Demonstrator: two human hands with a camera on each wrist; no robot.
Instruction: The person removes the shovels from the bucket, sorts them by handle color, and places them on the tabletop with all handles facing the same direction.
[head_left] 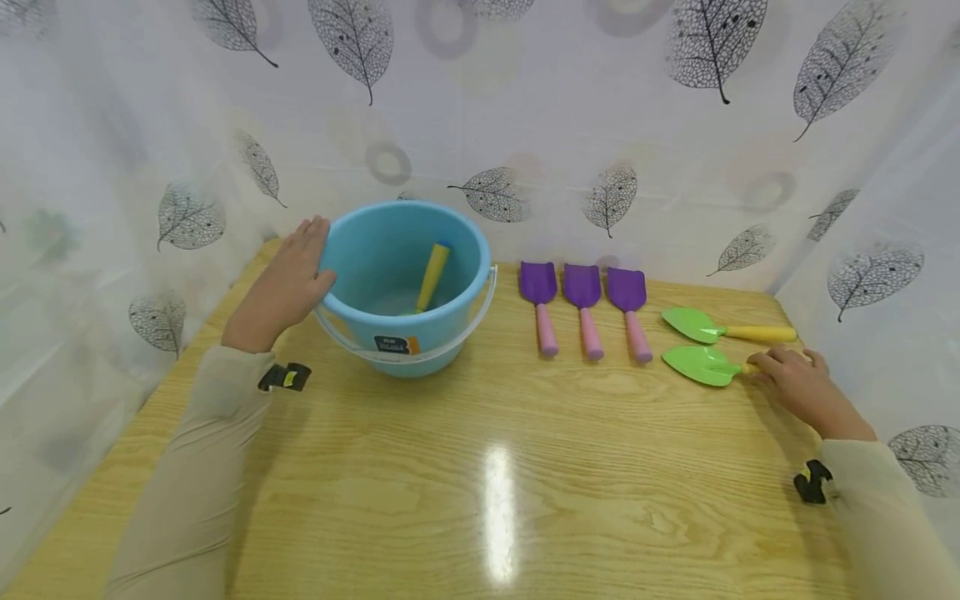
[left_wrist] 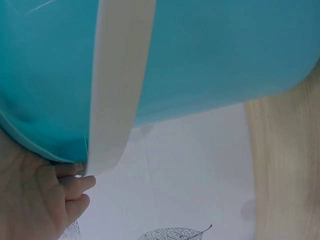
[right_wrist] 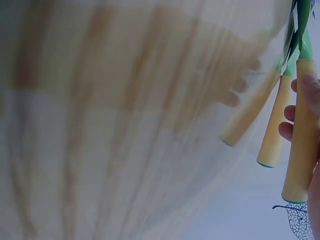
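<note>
A light blue bucket [head_left: 408,312] with a white handle [head_left: 420,358] stands at the left of the table. My left hand [head_left: 281,283] rests against its left rim, the fingers straight in the head view; in the left wrist view the fingertips [left_wrist: 80,187] touch below the rim. Inside the bucket leans a yellow-handled tool [head_left: 432,279], its lower end partly hidden. At the right, my right hand [head_left: 798,383] holds the yellow handle [right_wrist: 301,135] of the nearer green trowel [head_left: 701,365]. A second green trowel [head_left: 693,325] lies just behind it.
Three purple shovels [head_left: 582,287] with pink handles lie side by side between bucket and trowels. A leaf-patterned white curtain [head_left: 525,117] borders the back and sides of the glossy wooden table [head_left: 600,467].
</note>
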